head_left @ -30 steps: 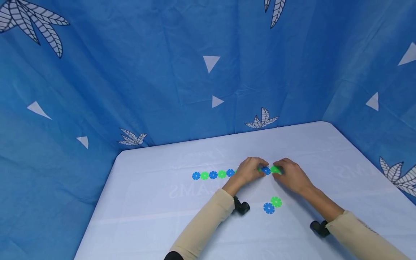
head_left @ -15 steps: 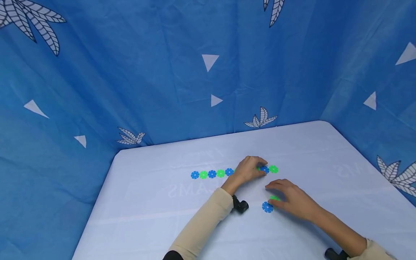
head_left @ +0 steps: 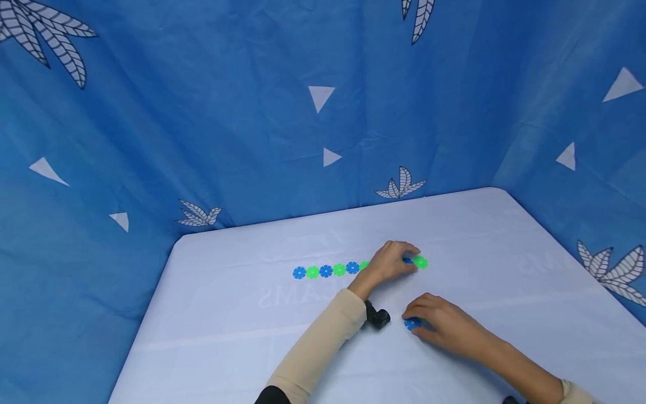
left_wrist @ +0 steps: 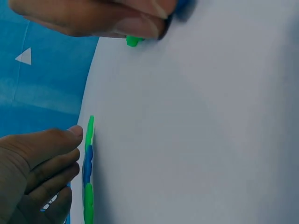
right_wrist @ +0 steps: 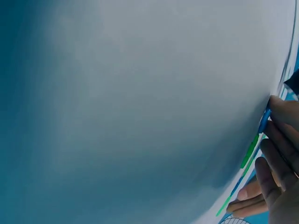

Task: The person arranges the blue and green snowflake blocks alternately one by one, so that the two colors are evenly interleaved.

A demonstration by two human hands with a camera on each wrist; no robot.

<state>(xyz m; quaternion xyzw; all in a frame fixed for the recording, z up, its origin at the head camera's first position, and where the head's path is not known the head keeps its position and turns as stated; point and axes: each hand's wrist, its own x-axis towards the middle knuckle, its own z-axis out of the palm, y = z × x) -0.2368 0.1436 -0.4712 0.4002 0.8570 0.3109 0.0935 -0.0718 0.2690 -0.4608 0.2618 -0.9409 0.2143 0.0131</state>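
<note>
Blue and green plastic snowflake discs form a row (head_left: 326, 271) across the table. My left hand (head_left: 386, 264) lies over the row's right part, fingers extended and relaxed, thumb and index finger on either side of a blue disc (head_left: 406, 260). The green end disc (head_left: 420, 262) shows just past its fingertips. Nearer to me, my right hand (head_left: 449, 325) pinches a loose blue disc (head_left: 411, 324) between thumb and fingers. The loose green disc (right_wrist: 250, 151) shows beside it in the right wrist view; the right hand mostly covers it in the head view.
A white cloth covers the table (head_left: 212, 314). Blue curtains (head_left: 252, 112) with leaf and triangle prints hang behind it and on both sides. A black wrist camera (head_left: 378, 317) sits under the left wrist.
My right hand has left the green end disc of the row, come back towards me and taken hold of the loose blue disc. The left hand stays at the row.
</note>
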